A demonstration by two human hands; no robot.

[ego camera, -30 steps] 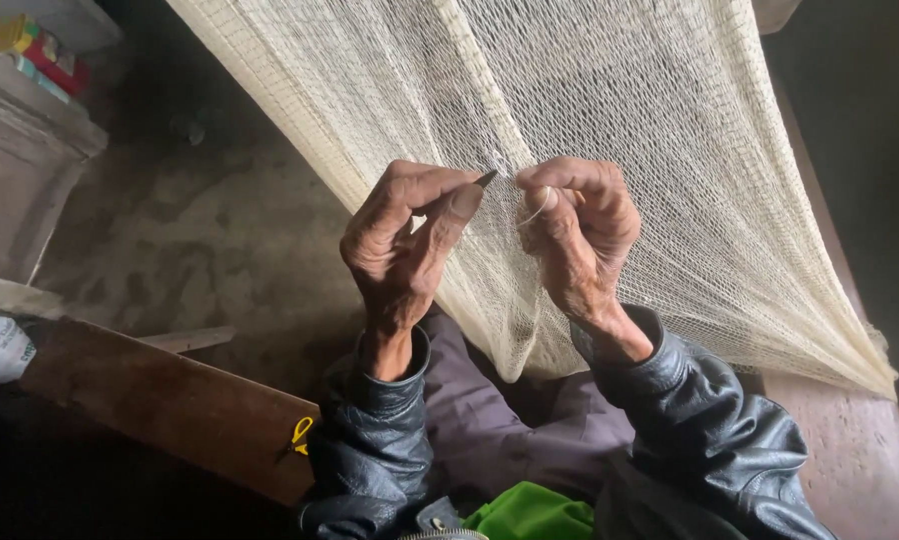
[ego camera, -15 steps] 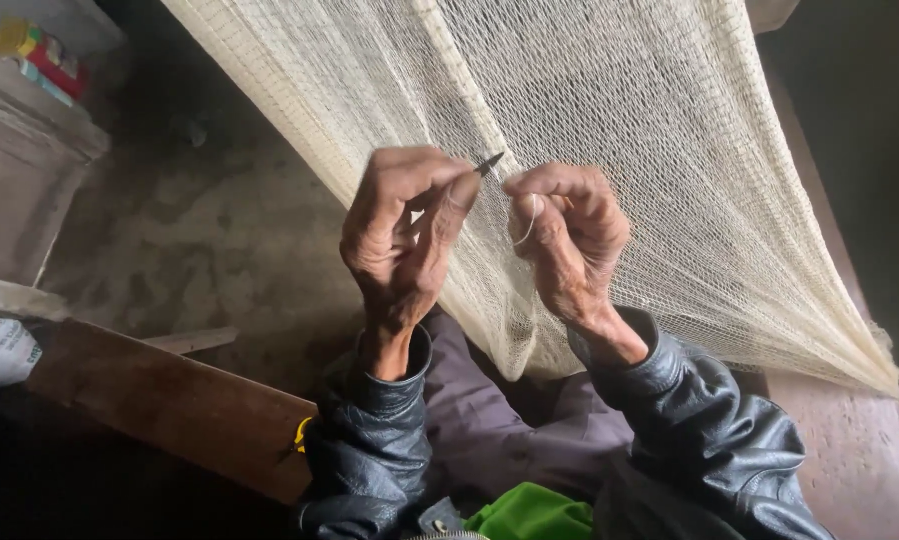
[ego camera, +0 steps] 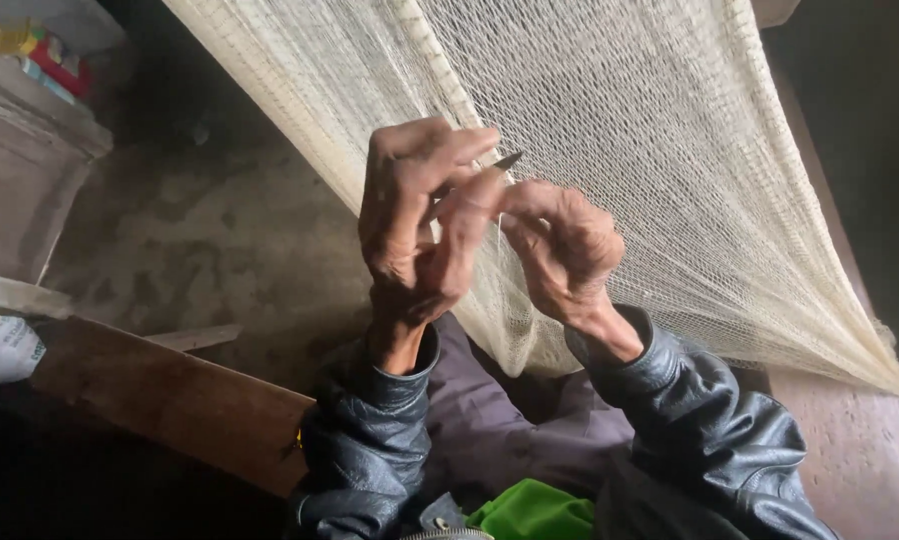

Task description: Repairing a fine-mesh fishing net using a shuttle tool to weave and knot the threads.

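A reddish wooden plank (ego camera: 175,400) slants across the lower left, a white sack (ego camera: 0,348) just beside its upper end — colourful packets (ego camera: 40,52) (yellow and red) rest on a grey ledge (ego camera: 30,110).

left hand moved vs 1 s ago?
Yes. The left hand has risen up the cream net, away from the brown plank, with the thin dark tool in its fingers.

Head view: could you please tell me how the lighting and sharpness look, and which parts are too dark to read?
In the head view, soft light falls evenly on the cream net and both hands, left hand and right hand, without glare; the net's mesh and the thin dark tool by the fingers look reasonably sharp; the lower left corner and the right edge sink into deep shadow.
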